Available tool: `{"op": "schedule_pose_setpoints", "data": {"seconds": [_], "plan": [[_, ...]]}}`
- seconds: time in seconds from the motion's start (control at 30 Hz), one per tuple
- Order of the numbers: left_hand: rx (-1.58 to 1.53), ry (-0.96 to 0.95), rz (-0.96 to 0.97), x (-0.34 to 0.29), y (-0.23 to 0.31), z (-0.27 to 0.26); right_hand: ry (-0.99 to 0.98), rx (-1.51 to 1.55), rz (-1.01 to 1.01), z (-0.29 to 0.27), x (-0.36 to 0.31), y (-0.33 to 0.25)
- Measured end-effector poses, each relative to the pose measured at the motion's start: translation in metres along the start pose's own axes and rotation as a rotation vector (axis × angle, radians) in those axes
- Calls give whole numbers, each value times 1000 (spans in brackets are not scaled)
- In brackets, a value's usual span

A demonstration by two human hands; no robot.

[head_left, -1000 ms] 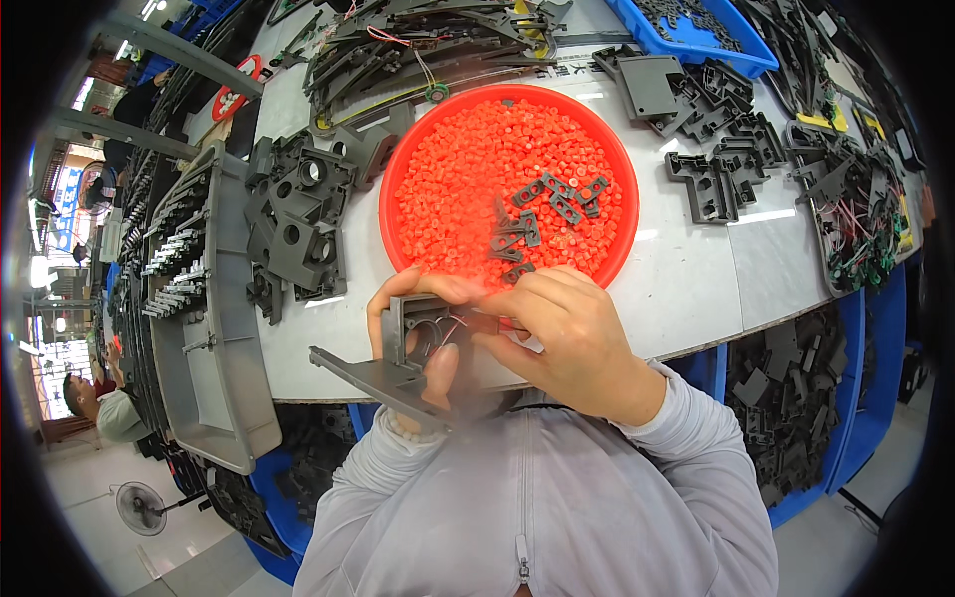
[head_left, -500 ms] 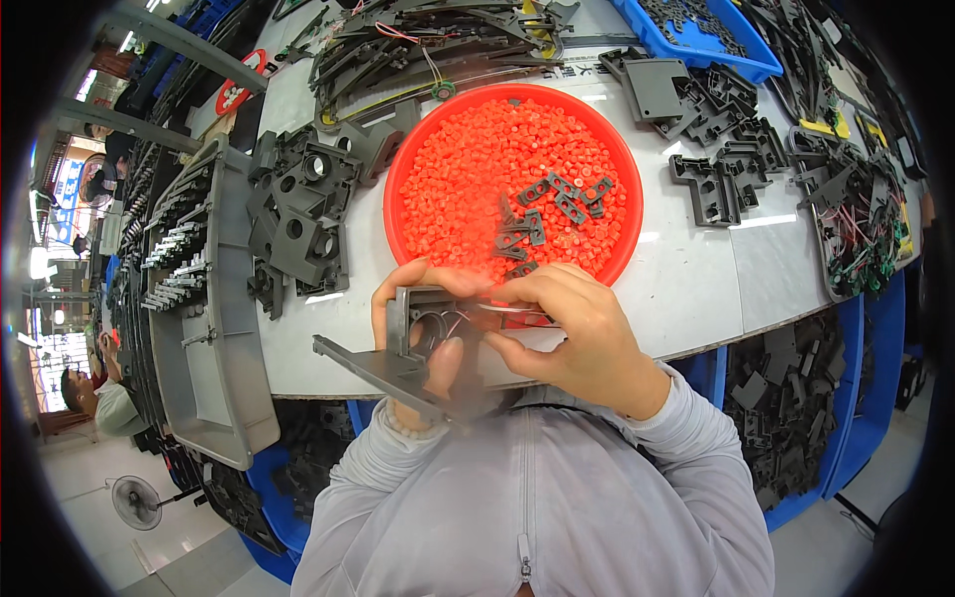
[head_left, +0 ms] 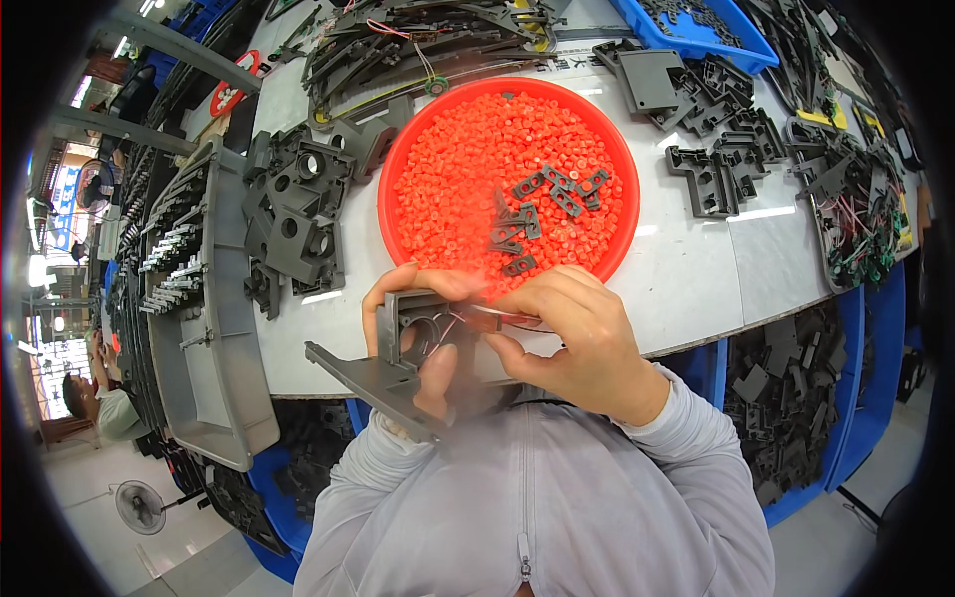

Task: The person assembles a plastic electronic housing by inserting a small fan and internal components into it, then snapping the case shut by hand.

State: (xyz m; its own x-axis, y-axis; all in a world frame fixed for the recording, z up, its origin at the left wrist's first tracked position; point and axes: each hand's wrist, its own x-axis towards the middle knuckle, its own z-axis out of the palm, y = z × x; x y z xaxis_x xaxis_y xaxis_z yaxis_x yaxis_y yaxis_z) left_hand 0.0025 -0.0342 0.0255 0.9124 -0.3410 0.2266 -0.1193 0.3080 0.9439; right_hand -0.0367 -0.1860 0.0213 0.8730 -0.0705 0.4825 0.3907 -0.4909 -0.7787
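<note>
My left hand (head_left: 437, 376) is closed around a dark grey plastic housing (head_left: 370, 376) with a round hole and a long flat arm pointing left. Its thumb presses near the hole. Thin wires (head_left: 445, 330) run out of that hole toward my right hand (head_left: 587, 343), whose thumb and fingertips pinch them beside the housing. A blurred patch hides part of the fingertips and the housing's right end. Just beyond both hands lies a round red tray (head_left: 633, 199) full of small orange-red plastic pieces (head_left: 448, 159), with several small dark grey two-holed clips (head_left: 565, 203) on top.
Dark grey housings are heaped left (head_left: 298, 214) and right (head_left: 711, 179) of the tray. A grey bin (head_left: 234, 378) with metal-pinned parts stands at the left edge. Wired boards (head_left: 856, 229) lie far right, a blue tray (head_left: 751, 55) behind. Blue crates (head_left: 846, 398) sit below the table edge.
Both hands keep their grip, with the housing shifted slightly left in the picture. My right fingertips have moved a little along the wires. The view has shifted slightly.
</note>
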Motion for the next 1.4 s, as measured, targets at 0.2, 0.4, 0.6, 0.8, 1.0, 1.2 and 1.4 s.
{"op": "schedule_pose_setpoints", "data": {"seconds": [0.2, 0.4, 0.6, 0.8, 1.0, 1.2, 1.4], "plan": [[-7, -6, 43, -1, -2, -1, 16, -36, -17, 1, 0, -3], [51, -59, 32, 0, -4, 2, -35, 16, 36, 3, -2, 1], [-4, -136, 48, 3, -7, -12, -47, 68, 74, 2, 3, 0], [-90, -136, 36, 2, -2, -9, 4, 36, -18, 3, 2, -1], [-121, -149, 56, 2, -5, -10, 33, -48, -101, 4, 0, -4], [11, -192, 108, 3, -7, -12, 4, -14, -70, 3, -1, -1], [-88, -145, 86, 1, -4, -9, 3, 39, -21, 2, -1, -4]]}}
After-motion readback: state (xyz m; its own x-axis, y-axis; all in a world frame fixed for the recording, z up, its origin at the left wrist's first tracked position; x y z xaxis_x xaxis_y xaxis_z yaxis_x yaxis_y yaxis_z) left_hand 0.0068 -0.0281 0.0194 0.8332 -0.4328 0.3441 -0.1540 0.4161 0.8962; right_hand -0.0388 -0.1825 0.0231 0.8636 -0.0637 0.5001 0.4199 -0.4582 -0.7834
